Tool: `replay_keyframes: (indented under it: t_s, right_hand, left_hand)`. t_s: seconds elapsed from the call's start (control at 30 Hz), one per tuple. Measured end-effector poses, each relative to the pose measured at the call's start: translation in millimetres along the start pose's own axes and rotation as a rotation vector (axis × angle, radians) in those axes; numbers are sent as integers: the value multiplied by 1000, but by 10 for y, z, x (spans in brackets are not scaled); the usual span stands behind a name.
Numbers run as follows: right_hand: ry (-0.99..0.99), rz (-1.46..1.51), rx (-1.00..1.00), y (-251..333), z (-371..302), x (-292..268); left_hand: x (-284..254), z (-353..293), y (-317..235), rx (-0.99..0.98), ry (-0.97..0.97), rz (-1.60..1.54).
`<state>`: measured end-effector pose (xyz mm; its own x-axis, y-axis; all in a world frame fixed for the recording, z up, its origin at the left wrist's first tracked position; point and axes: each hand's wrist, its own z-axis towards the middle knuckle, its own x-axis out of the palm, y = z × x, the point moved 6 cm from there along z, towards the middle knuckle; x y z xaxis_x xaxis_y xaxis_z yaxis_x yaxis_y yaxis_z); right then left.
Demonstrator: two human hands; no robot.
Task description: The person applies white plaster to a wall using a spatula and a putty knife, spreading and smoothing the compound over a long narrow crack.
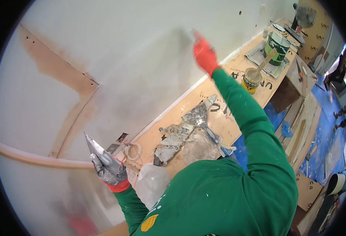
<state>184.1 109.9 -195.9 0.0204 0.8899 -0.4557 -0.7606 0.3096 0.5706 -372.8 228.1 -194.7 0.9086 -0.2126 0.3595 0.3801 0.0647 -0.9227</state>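
Observation:
My left hand (109,173), in a red glove with a grey, filler-smeared palm, is closed around what look like putty knives (98,148). Their pale metal blades point up toward the wall, and the handles are mostly hidden by the glove. My right hand (205,55), in a red glove, reaches far forward to the white wall panel (141,47). One finger is stretched out at the wall, and I see no tool in this hand. Whether the fingertip touches the surface cannot be made out. Brown-stained patches (59,70) run along seams on the wall's left part.
Crumpled, filler-caked scraps (171,147) lie on the wooden bench (236,133), beside a roll of tape (133,151). A yellow tin (251,81) with a stirring stick and a green-and-white bucket (277,49) stand farther along. Blue sheeting (318,149) covers the floor; another person's legs (343,114) show at right.

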Motion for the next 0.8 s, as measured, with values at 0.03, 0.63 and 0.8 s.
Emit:
replay_keyframes:
  t_s: [0.03, 0.63, 0.8]
  right_hand:
    - [-79, 194, 155, -214, 289, -199]
    - [299, 93, -74, 2616, -1078, 685]
    - [439, 386, -235, 2991, -1465, 699]
  left_hand:
    - [19, -21, 13, 35, 6, 37]
    - [19, -258, 345, -169, -242, -213]
    - [-121, -202, 218, -93, -242, -241]
